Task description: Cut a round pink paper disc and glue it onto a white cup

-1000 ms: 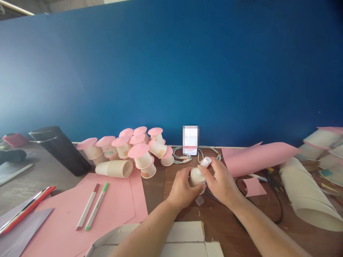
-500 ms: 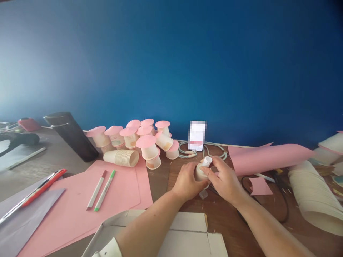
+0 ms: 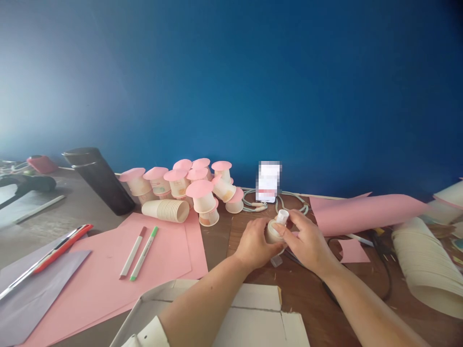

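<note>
My left hand (image 3: 254, 246) is closed around a small paper cup (image 3: 273, 234), its round end facing up. My right hand (image 3: 307, 243) pinches a white glue stick (image 3: 282, 216), held tilted with its lower end at the cup's rim. Fingers hide the exact contact. On the brown table just below the hands lies a small clear cap (image 3: 277, 261). Pink paper (image 3: 294, 234) shows in a small patch behind my right fingers. To the left stand several paper cups topped with pink discs (image 3: 200, 189), some stacked in pairs.
A nested row of cups (image 3: 166, 210) lies by pink sheets (image 3: 104, 270) bearing two markers (image 3: 143, 253). A utility knife (image 3: 61, 250), black flask (image 3: 101, 180), propped phone (image 3: 268, 180), cables, rolled pink paper (image 3: 365, 212) and a large cup stack (image 3: 423, 265) surround the hands. Cardboard (image 3: 260, 327) lies in front.
The whole view has shifted slightly. Both hands keep their grip on the cup and glue stick, and the glue stick has turned or tilted only a little.
</note>
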`<state>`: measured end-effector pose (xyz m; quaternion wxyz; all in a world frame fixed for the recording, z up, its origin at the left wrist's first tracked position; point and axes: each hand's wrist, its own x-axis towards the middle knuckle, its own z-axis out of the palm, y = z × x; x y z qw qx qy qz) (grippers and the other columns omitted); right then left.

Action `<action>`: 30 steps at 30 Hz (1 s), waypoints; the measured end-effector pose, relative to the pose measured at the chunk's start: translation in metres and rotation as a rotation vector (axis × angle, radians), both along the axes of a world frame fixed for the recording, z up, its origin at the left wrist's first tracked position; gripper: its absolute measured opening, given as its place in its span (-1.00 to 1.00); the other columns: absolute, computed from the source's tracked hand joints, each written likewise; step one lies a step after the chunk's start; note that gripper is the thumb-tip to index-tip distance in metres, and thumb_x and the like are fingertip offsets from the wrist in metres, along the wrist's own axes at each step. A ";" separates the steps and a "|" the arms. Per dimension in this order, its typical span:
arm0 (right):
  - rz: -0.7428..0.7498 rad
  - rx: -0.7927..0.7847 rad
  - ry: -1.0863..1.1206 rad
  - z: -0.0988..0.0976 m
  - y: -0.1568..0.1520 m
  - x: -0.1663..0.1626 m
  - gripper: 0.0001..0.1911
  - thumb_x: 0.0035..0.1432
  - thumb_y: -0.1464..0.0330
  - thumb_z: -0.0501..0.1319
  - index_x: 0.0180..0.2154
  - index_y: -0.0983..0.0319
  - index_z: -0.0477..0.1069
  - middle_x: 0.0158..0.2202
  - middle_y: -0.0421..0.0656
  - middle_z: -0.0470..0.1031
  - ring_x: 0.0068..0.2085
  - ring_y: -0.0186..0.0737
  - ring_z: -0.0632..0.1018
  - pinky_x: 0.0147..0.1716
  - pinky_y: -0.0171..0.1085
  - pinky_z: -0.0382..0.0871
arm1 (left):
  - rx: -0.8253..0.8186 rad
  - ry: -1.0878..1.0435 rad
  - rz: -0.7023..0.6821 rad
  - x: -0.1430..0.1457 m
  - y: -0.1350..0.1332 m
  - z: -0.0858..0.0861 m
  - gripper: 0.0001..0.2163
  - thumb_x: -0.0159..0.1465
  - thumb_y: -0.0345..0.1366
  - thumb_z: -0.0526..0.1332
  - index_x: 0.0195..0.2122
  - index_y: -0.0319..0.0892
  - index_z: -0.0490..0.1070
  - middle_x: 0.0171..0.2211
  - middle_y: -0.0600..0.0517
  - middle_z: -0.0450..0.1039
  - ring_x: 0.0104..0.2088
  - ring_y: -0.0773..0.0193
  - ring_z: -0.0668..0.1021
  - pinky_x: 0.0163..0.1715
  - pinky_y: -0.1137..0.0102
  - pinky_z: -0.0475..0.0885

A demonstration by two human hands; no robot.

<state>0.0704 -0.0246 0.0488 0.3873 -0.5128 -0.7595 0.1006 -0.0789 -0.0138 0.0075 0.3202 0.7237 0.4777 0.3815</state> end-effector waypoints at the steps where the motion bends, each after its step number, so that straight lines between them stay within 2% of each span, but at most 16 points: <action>1: 0.006 -0.001 0.018 -0.001 0.000 -0.001 -0.81 0.24 0.20 0.15 -0.38 0.15 0.30 -0.42 -0.20 0.39 -0.37 -0.20 0.42 -0.36 -0.25 0.28 | 0.002 -0.002 -0.003 0.000 0.000 -0.001 -0.58 0.06 -0.14 0.32 -0.05 -0.13 0.40 -0.10 -0.07 0.47 -0.09 0.05 0.43 -0.08 0.24 0.32; 7: -0.084 0.058 0.086 -0.006 0.000 -0.005 -0.83 0.19 0.20 0.21 -0.34 0.15 0.39 -0.38 -0.19 0.45 -0.34 -0.19 0.46 -0.30 -0.25 0.32 | -0.008 -0.018 0.004 0.001 0.001 -0.003 -0.59 0.05 -0.15 0.33 -0.08 -0.14 0.41 -0.10 -0.08 0.46 -0.08 0.04 0.42 -0.08 0.24 0.31; 10: -0.138 0.071 0.140 -0.003 -0.001 -0.003 -0.79 0.17 0.16 0.22 -0.34 0.15 0.42 -0.38 -0.19 0.48 -0.33 -0.18 0.49 -0.28 -0.25 0.34 | -0.015 -0.017 0.009 0.001 0.001 -0.003 -0.57 0.02 -0.14 0.35 -0.08 -0.14 0.41 -0.10 -0.07 0.46 -0.07 0.03 0.42 -0.08 0.22 0.32; 14: -0.187 0.078 0.231 0.003 -0.001 0.003 -0.77 0.16 0.15 0.23 -0.23 0.15 0.47 -0.30 -0.20 0.55 -0.29 -0.17 0.55 -0.26 -0.26 0.36 | -0.033 -0.013 0.030 0.001 0.001 -0.004 -0.52 -0.02 -0.13 0.38 -0.06 -0.12 0.39 -0.11 -0.05 0.45 -0.09 0.05 0.42 -0.11 0.20 0.34; 23: -0.119 0.132 0.119 -0.005 0.002 0.007 -0.84 0.19 0.21 0.22 -0.31 0.17 0.44 -0.34 -0.19 0.46 -0.29 -0.19 0.48 -0.26 -0.26 0.32 | -0.012 0.006 0.031 0.001 0.002 -0.005 -0.54 -0.02 -0.12 0.38 -0.09 -0.11 0.40 -0.12 -0.04 0.46 -0.09 0.05 0.43 -0.11 0.20 0.35; 30: -0.045 0.093 0.065 -0.009 -0.001 0.004 -0.87 0.21 0.23 0.20 -0.30 0.15 0.40 -0.33 -0.19 0.43 -0.28 -0.17 0.45 -0.24 -0.23 0.30 | 0.017 0.003 0.004 0.000 0.002 -0.006 -0.58 0.01 -0.13 0.35 -0.10 -0.12 0.41 -0.12 -0.04 0.47 -0.09 0.05 0.43 -0.10 0.20 0.35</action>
